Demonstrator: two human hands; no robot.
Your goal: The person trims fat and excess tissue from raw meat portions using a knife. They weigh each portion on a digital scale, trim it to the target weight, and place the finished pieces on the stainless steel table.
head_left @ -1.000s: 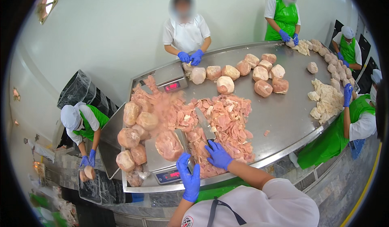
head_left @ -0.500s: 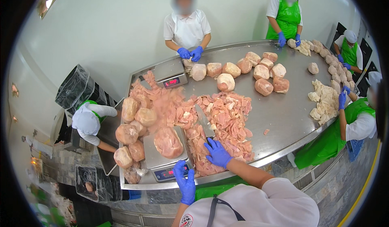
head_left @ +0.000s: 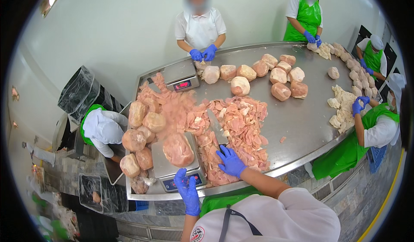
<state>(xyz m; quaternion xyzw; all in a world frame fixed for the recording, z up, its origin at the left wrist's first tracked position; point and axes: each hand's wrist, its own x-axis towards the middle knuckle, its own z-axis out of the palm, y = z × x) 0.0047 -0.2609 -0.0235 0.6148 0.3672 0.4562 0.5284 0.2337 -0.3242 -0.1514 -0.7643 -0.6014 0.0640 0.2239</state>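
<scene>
My right hand (head_left: 232, 162), in a blue glove, is on the black handle of a knife (head_left: 215, 124). Its blade points away from me across a heap of thin pink meat slices (head_left: 241, 125). My left hand (head_left: 188, 193), also gloved, is open with raised fingers and holds nothing. It hovers at the front of a digital scale (head_left: 196, 155), partly covering the panel. On the scale's steel plate rests one large rounded lump of pale pink meat (head_left: 178, 149). More meat slices (head_left: 172, 108) lie beyond the scale.
Several meat balls (head_left: 134, 140) crowd the scale's left. A second scale (head_left: 181, 78) and more meat balls (head_left: 246, 73) stand farther back on the steel table (head_left: 297, 142). Co-workers surround the table, one in white (head_left: 202, 30) opposite. Lined black bins (head_left: 82, 95) are at left.
My left hand has moved slightly up and left, toward the scale's front. My right hand stays on the knife. The co-worker at left has shifted, and the one at right has brought both hands together.
</scene>
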